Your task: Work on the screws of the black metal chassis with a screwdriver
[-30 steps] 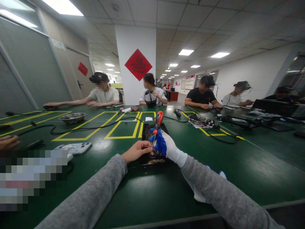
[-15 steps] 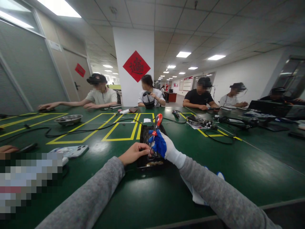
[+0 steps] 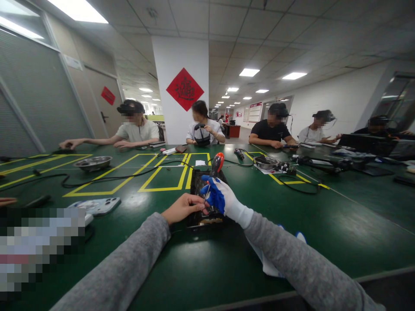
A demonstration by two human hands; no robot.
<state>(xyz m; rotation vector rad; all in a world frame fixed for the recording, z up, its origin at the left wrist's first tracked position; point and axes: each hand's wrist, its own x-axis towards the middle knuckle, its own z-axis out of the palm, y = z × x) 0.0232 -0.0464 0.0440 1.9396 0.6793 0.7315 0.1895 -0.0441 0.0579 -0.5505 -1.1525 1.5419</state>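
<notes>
My right hand (image 3: 223,198), in a white glove with a blue coated palm, grips a red-and-black screwdriver (image 3: 217,163). Its handle sticks up above the fist, and the thin shaft slants down to the left. Bare, my left hand (image 3: 184,207) has thumb and fingers pinched together close to the shaft's lower end; what lies between the fingertips is too small to name. Both hands are over an open black casing (image 3: 195,183) on the green table, with parts inside that they partly cover. The screwdriver's tip is hidden among the fingers.
A phone (image 3: 97,205) lies left of my left forearm. Metal bowls (image 3: 93,162) stand farther off. A black cable (image 3: 123,175) crosses the yellow-taped table. A white-and-blue glove (image 3: 271,268) lies under my right forearm. Several people sit along the far side.
The screwdriver has turned in my gloved right hand, its handle now showing more black, and my right fingers have shifted around it. My left hand stays nearly in place.
</notes>
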